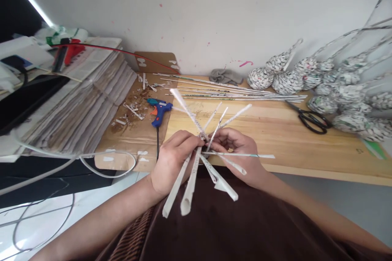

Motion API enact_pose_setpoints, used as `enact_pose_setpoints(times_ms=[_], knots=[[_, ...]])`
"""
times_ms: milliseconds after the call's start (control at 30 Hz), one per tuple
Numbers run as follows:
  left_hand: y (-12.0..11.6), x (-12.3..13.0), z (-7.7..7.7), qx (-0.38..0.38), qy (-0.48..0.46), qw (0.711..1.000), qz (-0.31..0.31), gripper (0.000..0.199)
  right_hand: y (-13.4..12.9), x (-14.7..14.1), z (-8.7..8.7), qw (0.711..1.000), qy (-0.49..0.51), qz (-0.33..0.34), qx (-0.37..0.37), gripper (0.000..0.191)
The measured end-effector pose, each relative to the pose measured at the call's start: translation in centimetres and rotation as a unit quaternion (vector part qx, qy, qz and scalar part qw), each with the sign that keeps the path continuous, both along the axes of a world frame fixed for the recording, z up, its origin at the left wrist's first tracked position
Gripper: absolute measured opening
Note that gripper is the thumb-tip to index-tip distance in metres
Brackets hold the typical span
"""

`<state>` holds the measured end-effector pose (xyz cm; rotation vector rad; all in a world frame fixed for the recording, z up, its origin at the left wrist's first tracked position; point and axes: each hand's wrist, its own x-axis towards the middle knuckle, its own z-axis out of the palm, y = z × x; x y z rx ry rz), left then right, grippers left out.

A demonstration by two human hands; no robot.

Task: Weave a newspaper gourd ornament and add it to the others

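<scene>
Above my lap, at the table's front edge, I hold a bundle of rolled newspaper tubes (193, 179) that fan outward from one crossing point. My left hand (177, 159) is closed, its thumb and fingers pinching the tubes near their centre. On the other side my right hand (235, 147) pinches at the same crossing with thumb and forefinger, its other fingers curled. One thin tube (239, 154) points right, past that hand. Several wider ends point down toward my brown clothing. The fingertips partly hide the centre of the bundle.
A blue glue gun (161, 110) lies on cardboard (122, 157) among paper scraps. Long paper tubes (232, 89), a grey cloth (226, 76) and black scissors (312, 120) lie behind. Woven paper balls (288, 82) crowd the right; stacked newspapers (92, 106) stand left.
</scene>
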<state>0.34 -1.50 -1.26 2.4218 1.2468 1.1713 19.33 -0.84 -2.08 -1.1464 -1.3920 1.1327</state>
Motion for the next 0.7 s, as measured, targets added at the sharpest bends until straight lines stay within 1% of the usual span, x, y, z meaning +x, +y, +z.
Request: enact_pose_setpoints(times_ms=[67, 133, 233, 300, 367, 433, 500, 567, 633, 700], knots=[[-0.2, -0.1, 0.3, -0.007, 0.003, 1.0, -0.011, 0.013, 0.0, 0.1, 0.3, 0.999, -0.029, -0.003, 0.013, 0.02], [-0.3, -0.2, 0.6, -0.005, 0.009, 1.0, -0.021, 0.013, -0.1, 0.3, 0.6, 0.995, -0.1, 0.007, 0.027, 0.021], [-0.4, -0.1, 0.9, 0.002, 0.015, 1.0, -0.023, 0.012, 0.0, 0.9, 1.1, 0.972, -0.226, 0.024, 0.053, 0.014], [-0.4, 0.0, 1.0, 0.005, 0.012, 1.0, -0.018, 0.011, 0.2, 1.2, 1.2, 0.955, -0.285, 0.027, 0.071, 0.02], [-0.3, 0.0, 0.9, 0.006, 0.007, 1.0, -0.023, 0.009, 0.5, 1.3, 1.3, 0.946, -0.313, 0.029, 0.08, 0.024], [-0.3, -0.1, 0.7, 0.008, -0.003, 0.999, -0.039, 0.007, 0.9, 1.2, 1.2, 0.955, -0.287, 0.052, 0.054, 0.028], [-0.2, -0.2, 0.3, 0.007, -0.013, 0.999, -0.051, 0.005, 1.3, 0.9, 1.1, 0.973, -0.216, 0.075, -0.011, 0.034], [-0.2, -0.3, 0.0, -0.007, -0.017, 0.999, -0.051, 0.004, 1.6, 0.5, 0.8, 0.985, -0.136, 0.079, -0.064, 0.04], [-0.1, -0.3, -0.2, -0.013, -0.026, 0.998, -0.046, 0.008, 1.7, 0.1, 0.5, 0.992, -0.069, 0.075, -0.076, 0.04], [0.0, -0.2, -0.3, -0.012, -0.033, 0.999, -0.039, 0.013, 1.7, -0.1, 0.2, 0.993, -0.023, 0.093, -0.074, 0.034]])
